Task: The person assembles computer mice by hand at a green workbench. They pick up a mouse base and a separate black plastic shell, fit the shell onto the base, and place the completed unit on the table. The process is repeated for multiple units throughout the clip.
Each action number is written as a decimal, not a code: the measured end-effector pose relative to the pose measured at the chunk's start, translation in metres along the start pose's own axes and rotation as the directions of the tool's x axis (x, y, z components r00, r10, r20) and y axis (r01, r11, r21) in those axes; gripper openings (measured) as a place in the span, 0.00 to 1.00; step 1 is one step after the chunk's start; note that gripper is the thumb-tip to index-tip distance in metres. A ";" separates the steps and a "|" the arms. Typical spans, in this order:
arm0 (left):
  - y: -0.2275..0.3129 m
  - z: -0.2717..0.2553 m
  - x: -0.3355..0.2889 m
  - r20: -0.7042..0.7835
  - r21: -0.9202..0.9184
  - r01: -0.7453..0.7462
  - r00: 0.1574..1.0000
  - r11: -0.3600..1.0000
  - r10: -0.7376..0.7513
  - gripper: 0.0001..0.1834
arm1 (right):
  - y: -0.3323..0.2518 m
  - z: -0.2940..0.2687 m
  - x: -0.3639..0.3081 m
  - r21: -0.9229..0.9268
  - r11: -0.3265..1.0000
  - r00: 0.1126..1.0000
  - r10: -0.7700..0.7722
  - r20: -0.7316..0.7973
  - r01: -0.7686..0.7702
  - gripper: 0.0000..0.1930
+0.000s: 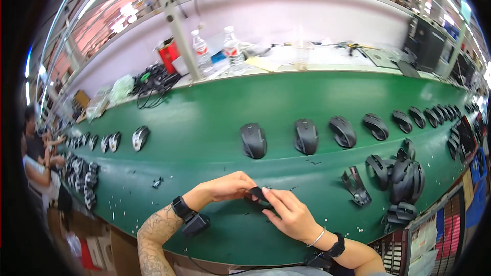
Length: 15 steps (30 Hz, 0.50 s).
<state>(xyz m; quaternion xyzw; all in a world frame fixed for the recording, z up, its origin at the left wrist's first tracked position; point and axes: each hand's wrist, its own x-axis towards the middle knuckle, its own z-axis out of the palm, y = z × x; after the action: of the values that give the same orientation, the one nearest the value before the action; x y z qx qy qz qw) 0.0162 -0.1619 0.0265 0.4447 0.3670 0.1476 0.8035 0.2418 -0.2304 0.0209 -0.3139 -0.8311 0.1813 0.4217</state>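
Observation:
Near the front of the green bench, both my hands meet around a small black plastic piece (257, 193), which looks like part of a mouse shell. My left hand (230, 186) grips it from the left, its fingertips partly hidden behind the piece. From the right, my right hand (292, 216) pinches it between thumb and fingers. Beyond them a black computer mouse (253, 140) lies on the bench, with another black mouse (306, 136) beside it. A loose black mouse shell (356, 186) lies to the right of my right hand.
A pile of black mouse shells (407, 179) sits at the right. More mice line the bench (194, 97) toward both ends, including a silver-and-black mouse (140, 138). Bottles (233, 51) and tangled cables (153, 81) stand behind. A person (41, 158) works at the far left.

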 end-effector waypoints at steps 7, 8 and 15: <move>-0.001 0.018 -0.024 -0.099 -0.109 -0.222 0.972 0.969 0.212 0.13 | 0.002 -0.002 0.005 0.023 0.995 0.995 0.097 -0.036 -0.096 0.34; -0.003 0.021 -0.025 -0.144 -0.057 -0.242 0.962 0.969 0.232 0.13 | 0.002 -0.003 0.005 0.047 0.993 0.994 0.105 -0.030 -0.104 0.34; -0.007 0.035 -0.029 -0.225 -0.183 -0.283 0.944 0.941 0.241 0.11 | 0.004 0.000 0.007 0.206 0.962 0.983 0.182 0.004 -0.179 0.36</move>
<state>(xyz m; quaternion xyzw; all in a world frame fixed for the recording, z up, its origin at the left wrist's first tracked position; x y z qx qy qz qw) 0.0212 -0.2036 0.0455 0.3843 0.3649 0.3358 0.7787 0.2406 -0.2225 0.0227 -0.3446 -0.7727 0.3015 0.4396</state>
